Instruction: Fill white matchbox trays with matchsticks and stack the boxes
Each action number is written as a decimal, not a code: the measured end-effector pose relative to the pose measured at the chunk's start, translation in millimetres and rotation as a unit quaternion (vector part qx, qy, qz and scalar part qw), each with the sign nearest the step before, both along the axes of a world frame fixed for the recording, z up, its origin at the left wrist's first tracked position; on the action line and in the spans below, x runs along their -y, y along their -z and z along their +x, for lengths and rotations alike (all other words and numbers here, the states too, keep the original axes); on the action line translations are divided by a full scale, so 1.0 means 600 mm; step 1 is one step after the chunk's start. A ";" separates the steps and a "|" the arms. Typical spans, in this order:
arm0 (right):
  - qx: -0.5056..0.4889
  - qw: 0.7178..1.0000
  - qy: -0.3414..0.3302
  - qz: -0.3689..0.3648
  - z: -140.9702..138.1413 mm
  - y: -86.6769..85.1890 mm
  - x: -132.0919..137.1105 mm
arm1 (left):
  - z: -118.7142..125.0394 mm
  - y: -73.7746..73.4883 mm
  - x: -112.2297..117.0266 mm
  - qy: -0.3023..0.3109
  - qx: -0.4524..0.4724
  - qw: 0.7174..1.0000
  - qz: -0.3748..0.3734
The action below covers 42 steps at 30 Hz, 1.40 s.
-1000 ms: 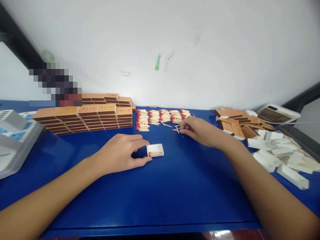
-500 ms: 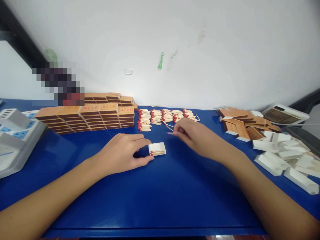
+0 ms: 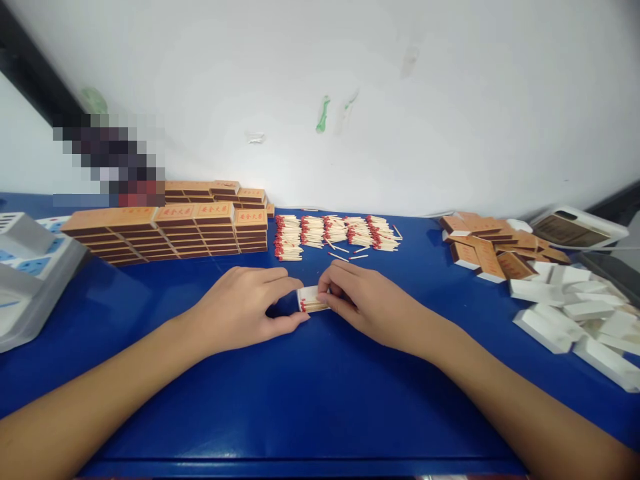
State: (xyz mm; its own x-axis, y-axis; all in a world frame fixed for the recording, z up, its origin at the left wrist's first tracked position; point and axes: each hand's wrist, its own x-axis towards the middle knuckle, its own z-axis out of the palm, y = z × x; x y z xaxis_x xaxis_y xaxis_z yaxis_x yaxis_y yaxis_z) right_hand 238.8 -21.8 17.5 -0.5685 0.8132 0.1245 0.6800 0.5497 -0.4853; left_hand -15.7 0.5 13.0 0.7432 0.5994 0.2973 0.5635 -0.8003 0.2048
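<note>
A small white matchbox tray point(image 3: 309, 292) lies on the blue table with several red-tipped matches point(image 3: 313, 307) along its near side. My left hand point(image 3: 250, 300) grips the tray's left end, thumb on the near side and fingers on the far side. Over the right part of the tray, my right hand point(image 3: 370, 299) is closed in a pinch on a match, mostly hidden by the fingers. Beyond the hands, matches are laid in several heaps point(image 3: 360, 231). A few loose matches point(image 3: 339, 257) lie just in front of these heaps.
Filled-out rows of orange matchboxes point(image 3: 175, 230) are stacked at the back left. A white power strip point(image 3: 45, 287) stands at far left. On the right lie orange box sleeves point(image 3: 485, 250), a pile of white trays point(image 3: 570, 313) and a white-cased object point(image 3: 575, 225).
My right hand has come from the match heaps toward me and left, bringing a match over the tray. Loose matches now show in front of the heaps. My left hand keeps its hold.
</note>
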 end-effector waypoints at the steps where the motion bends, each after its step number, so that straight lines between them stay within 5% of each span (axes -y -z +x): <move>1: -0.005 1.000 -0.004 -0.006 0.001 -0.001 -0.001 | 0.000 0.000 0.000 0.001 0.002 1.000 0.000; 6: -0.048 0.996 0.062 0.030 0.018 -0.002 -0.022 | -0.001 0.000 0.000 0.004 0.003 1.000 -0.004; 11: -0.006 0.983 0.157 0.095 0.053 0.029 -0.074 | -0.001 0.000 0.002 0.008 0.001 1.000 0.005; 17: 0.000 0.989 0.118 0.089 0.059 0.043 -0.095 | 0.000 0.000 -0.005 -0.001 0.005 1.000 -0.011; 26: -0.048 0.998 -0.001 0.046 0.006 0.012 -0.026 | 0.000 0.003 -0.008 -0.026 0.014 0.999 -0.014; 30: -0.060 0.997 0.000 0.054 -0.002 0.011 -0.018 | 0.000 0.002 -0.006 -0.030 0.016 0.999 -0.018; 34: -0.106 0.988 0.066 0.089 0.029 0.003 -0.039 | 0.000 0.001 -0.005 -0.024 0.012 1.000 -0.015; 38: -0.045 0.984 0.119 0.121 0.085 0.005 -0.077 | 0.000 0.001 -0.005 -0.019 0.013 1.000 -0.010; 42: 0.014 0.987 0.151 0.048 0.121 0.014 -0.102 | -0.001 0.002 -0.006 -0.020 0.008 1.000 -0.011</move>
State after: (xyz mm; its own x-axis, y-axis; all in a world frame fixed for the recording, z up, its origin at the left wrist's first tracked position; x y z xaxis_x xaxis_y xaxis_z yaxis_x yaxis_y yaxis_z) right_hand 311.5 39.7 9.1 -0.3068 0.9312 0.1969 0.8322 0.3629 -0.4192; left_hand -16.1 4.3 12.1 0.7141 0.6346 0.2957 0.5912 -0.7728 0.2307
